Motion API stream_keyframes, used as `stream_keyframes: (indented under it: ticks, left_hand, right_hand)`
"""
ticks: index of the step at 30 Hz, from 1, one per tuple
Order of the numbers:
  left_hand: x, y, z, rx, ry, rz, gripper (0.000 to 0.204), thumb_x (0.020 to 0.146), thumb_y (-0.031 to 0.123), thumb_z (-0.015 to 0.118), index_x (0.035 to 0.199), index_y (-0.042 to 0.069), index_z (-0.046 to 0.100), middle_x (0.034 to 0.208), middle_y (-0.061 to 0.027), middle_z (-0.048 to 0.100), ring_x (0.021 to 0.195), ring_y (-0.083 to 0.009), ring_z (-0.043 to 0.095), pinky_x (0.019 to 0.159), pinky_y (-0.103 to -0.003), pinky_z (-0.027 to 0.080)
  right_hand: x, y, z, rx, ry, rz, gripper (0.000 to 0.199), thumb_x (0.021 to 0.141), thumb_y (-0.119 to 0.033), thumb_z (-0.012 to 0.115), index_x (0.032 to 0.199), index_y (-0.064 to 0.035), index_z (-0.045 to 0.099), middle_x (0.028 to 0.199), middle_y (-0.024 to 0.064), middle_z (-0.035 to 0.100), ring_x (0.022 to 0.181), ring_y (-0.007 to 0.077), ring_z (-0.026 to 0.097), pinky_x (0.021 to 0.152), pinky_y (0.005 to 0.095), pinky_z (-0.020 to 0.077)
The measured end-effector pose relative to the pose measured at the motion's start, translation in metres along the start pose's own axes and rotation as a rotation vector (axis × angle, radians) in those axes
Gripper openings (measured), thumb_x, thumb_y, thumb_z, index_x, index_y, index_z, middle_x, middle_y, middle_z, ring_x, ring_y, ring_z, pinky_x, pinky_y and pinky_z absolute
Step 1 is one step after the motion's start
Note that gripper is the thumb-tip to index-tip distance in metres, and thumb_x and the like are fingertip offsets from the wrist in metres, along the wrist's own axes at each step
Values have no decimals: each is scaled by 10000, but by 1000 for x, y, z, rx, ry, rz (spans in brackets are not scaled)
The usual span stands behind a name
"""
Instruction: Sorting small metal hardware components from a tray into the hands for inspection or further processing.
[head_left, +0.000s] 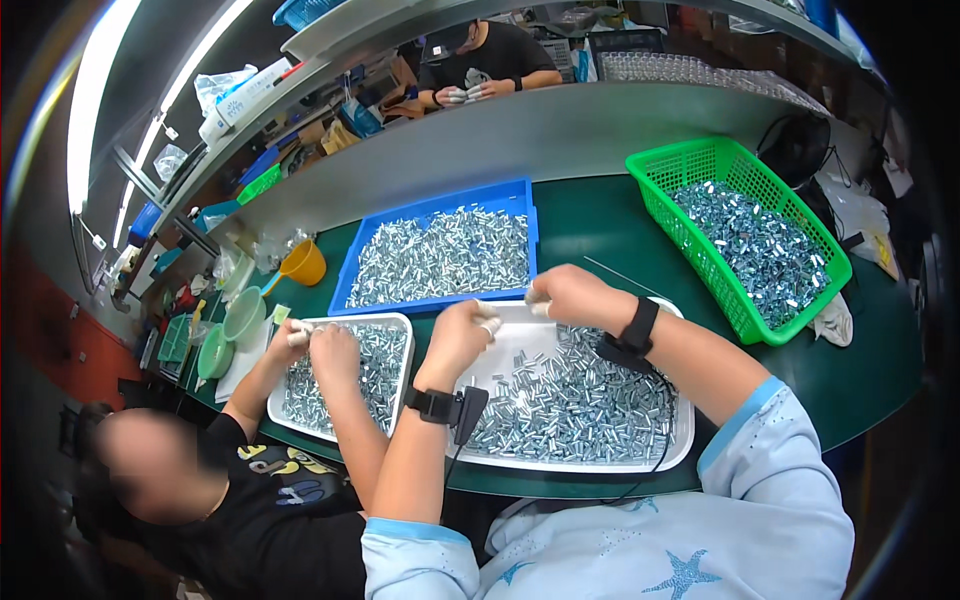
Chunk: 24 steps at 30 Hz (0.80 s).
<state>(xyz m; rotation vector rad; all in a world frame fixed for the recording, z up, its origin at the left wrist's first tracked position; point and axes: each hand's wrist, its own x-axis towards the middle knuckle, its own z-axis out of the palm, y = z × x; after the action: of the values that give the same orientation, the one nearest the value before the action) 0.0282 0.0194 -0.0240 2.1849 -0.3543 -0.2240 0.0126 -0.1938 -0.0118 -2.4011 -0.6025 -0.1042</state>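
Note:
A white tray (683, 440) full of small shiny metal cylinders (570, 410) lies right in front of me. Above its far left corner is my left hand (463, 340), fingers bent together, with white covers on the fingertips. My right hand (578, 297) is over the tray's far edge, its covered fingertips pinched. Whatever either hand holds is too small or hidden to make out. Just beyond both hands stands a blue tray (533, 215) heaped with similar metal pieces. Black bands with cables circle both my wrists.
At the right stands a green basket (690, 160) of metal pieces. On my left a co-worker's hands (325, 345) work over another white tray (405, 370). Green bowls (244, 315) and a yellow scoop (304, 263) lie farther left. A grey partition (590, 135) crosses behind, with another person beyond.

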Motion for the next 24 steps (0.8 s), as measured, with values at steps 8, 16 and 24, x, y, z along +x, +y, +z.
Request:
stream_keyframes:
  ticks: [8, 16, 24]
  left_hand:
    - [-20, 4, 32, 522, -116, -33, 132, 654, 104, 660, 697, -19, 638, 582, -140, 615, 620, -285, 630, 638, -373, 492]
    - [-12, -14, 33, 589, -27, 51, 94, 576, 56, 638, 632, -19, 628, 679, -209, 611, 710, -347, 608, 695, -389, 485]
    - [-12, 4, 33, 509, -87, -20, 113, 580, 59, 634, 651, -29, 627, 718, -222, 611, 742, -346, 604, 714, -398, 478]
  right_hand:
    - [-7, -12, 38, -338, -224, -108, 127, 646, -77, 613, 754, -39, 666, 791, 152, 639, 756, 297, 629, 635, 405, 499]
    - [-3, 10, 55, -284, -175, -190, 101, 624, -46, 596, 707, -38, 654, 725, 164, 622, 722, 321, 618, 595, 413, 488]
    - [-8, 8, 25, -119, -151, -149, 112, 605, -22, 590, 707, -42, 630, 695, 151, 607, 716, 328, 600, 629, 411, 473]
